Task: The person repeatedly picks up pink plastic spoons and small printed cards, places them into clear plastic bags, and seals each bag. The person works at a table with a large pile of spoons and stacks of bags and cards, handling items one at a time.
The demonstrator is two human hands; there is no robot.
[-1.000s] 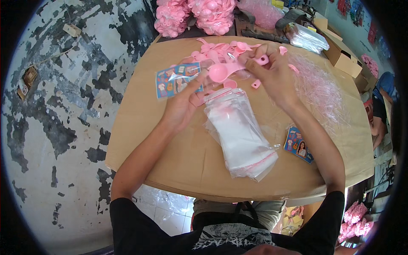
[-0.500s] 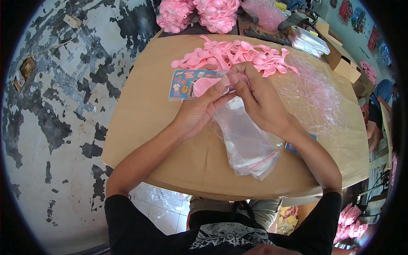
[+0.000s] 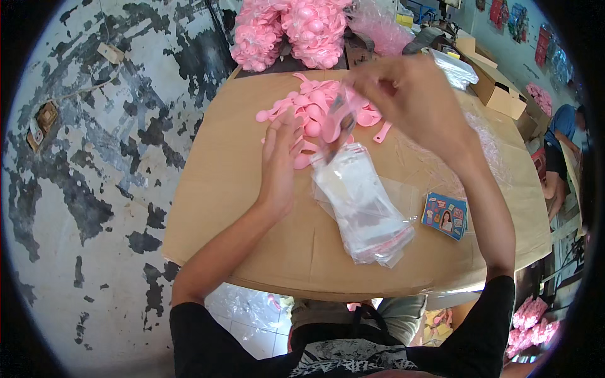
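High over the right part of the table, my right hand (image 3: 419,104) is closed on the top of a clear bag with a pink spoon (image 3: 339,123) in it; motion smears the bag, and the card inside barely shows. My left hand (image 3: 280,157) holds nothing, its fingers stretched out beside the left edge of a heap of loose pink spoons (image 3: 313,112). Below the hanging bag lies a stack of flat clear plastic bags (image 3: 362,201). Blue printed cards (image 3: 445,216) sit in a small pile near my right forearm.
Brown paper covers the table (image 3: 252,264). Tangled clear plastic strips (image 3: 488,151) lie at the right. Behind stand bulging bags of pink spoons (image 3: 314,31), a bundle of clear packaging (image 3: 455,68) and a cardboard box (image 3: 498,94). Another person (image 3: 559,145) sits at far right.
My hands have parted. The right one has lifted up and right with the bagged spoon, while the left has let go and opened by the heap. The blue card pile is now uncovered.
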